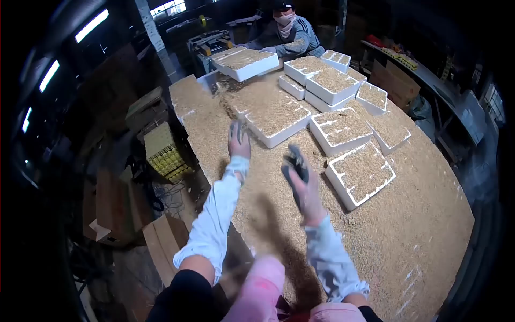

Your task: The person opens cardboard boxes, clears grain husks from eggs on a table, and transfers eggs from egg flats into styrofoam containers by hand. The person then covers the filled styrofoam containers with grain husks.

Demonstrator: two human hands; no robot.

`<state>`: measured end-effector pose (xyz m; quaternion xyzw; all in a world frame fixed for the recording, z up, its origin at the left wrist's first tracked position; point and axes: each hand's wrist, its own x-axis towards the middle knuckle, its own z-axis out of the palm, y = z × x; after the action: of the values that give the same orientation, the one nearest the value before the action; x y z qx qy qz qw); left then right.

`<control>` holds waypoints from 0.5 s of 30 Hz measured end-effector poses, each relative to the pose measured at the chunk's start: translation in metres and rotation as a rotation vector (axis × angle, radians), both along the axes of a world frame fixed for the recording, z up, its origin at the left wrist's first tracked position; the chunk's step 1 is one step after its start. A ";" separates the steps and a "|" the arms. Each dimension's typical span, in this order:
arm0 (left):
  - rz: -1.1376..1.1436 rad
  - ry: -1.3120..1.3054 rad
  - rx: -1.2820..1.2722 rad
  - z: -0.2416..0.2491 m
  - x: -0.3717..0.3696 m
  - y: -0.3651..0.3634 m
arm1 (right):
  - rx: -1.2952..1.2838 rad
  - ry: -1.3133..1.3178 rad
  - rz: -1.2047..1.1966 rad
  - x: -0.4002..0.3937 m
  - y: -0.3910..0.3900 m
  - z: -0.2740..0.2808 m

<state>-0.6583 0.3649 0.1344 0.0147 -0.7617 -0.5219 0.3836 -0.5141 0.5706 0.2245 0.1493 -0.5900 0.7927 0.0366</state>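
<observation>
Both my hands wear dark-palmed work gloves and pale sleeve covers. My left hand [238, 140] is stretched out flat over the grain-covered table [429, 225], just short of the near corner of a white foam tray [276, 119] filled with the same tan grain. My right hand [298, 180] is raised with fingers loosely curled, holding nothing, just left of another filled foam tray [360, 174].
Several more filled foam trays [339, 129] lie across the far half of the table. A co-worker [292, 35] in a mask stands at the far end by a tray [245, 63]. Cardboard and a yellow crate [163, 153] sit on the floor at left.
</observation>
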 end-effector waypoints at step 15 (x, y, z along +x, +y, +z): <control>-1.221 -0.381 -0.408 -0.072 0.469 0.376 | 1.277 -0.669 -1.782 0.667 0.483 -0.054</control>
<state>-0.1891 0.7413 0.0629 -0.3998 -0.7710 -0.4793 -0.1264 0.1525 1.0539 0.1706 -0.5488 -0.7609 0.0407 0.3439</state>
